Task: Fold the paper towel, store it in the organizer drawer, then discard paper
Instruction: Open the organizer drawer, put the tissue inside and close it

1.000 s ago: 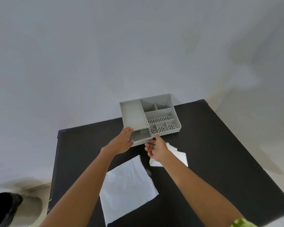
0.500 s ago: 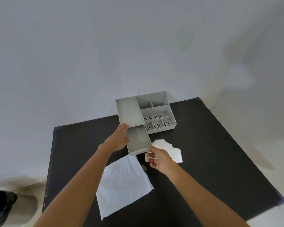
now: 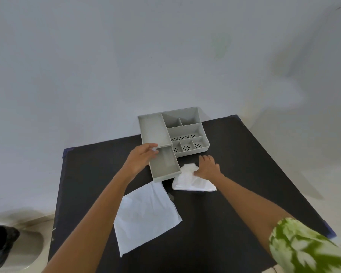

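Two white sheets on black table [image 3: 244, 164]: folded paper towel [image 3: 191, 180] lying just right of open drawer [image 3: 164, 166]; flat paper sheet [image 3: 146, 213] lying nearer, its far corner tucked under drawer front. No mention of prior frames needed.

Organizer [image 3: 185, 131] at far edge of table, grey plastic, several open compartments; drawer pulled out toward near side, interior apparently empty.

Handling estimate for paper towel: very light, soft, limp, no stiffness to speak of. Likely to unfold or sag if lifted by one corner. Best taken across folded bulk, thumb beneath and fingers on top, pinching all layers together. Low slip risk, easy to tear or crumple only under rough grip.

Left hand [image 3: 140, 160]: fingers loosely curled around far-left rim of drawer where it meets organizer body, thumb on near side; looks like steadying contact, not a tight clamp.

Right hand [image 3: 207, 167]: palm down on far-right part of paper towel, fingers spread and mildly bent, pressing or gathering it. Grasp not closed; whether thumb already under towel cannot be told.

Judged step: pickup of towel for placing into drawer. Paper discard not yet begun; dark bin-like object [image 3: 0, 245] on floor at near left.
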